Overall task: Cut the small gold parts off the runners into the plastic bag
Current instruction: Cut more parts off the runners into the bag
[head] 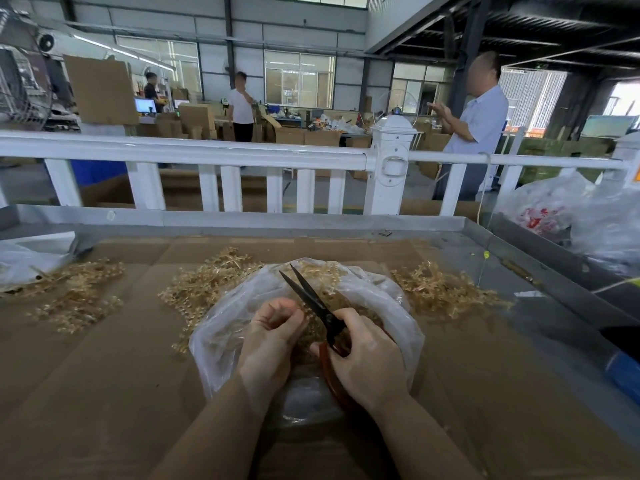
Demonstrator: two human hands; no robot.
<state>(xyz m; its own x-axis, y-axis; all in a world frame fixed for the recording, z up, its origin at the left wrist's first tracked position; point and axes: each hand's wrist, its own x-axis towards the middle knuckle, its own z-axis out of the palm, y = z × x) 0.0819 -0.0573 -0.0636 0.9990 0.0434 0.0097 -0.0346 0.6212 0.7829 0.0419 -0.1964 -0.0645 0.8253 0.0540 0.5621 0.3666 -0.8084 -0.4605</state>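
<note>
A clear plastic bag (391, 306) lies open in the middle of the cardboard-covered table, with small gold parts inside. My right hand (369, 365) grips black scissors (310, 296) by their red-brown handles; the blades are slightly apart and point up and left over the bag. My left hand (270, 341) hovers over the bag with its fingers curled; what it pinches is hidden by the fingers. Piles of gold runners lie on the table at the left (74, 296), centre (204, 282) and right (446, 292).
A metal rim (242, 221) bounds the table at the back and right, with a white railing (207, 157) behind it. More plastic bags sit at the far right (568, 209) and far left (24, 258). People stand beyond the railing among cardboard boxes.
</note>
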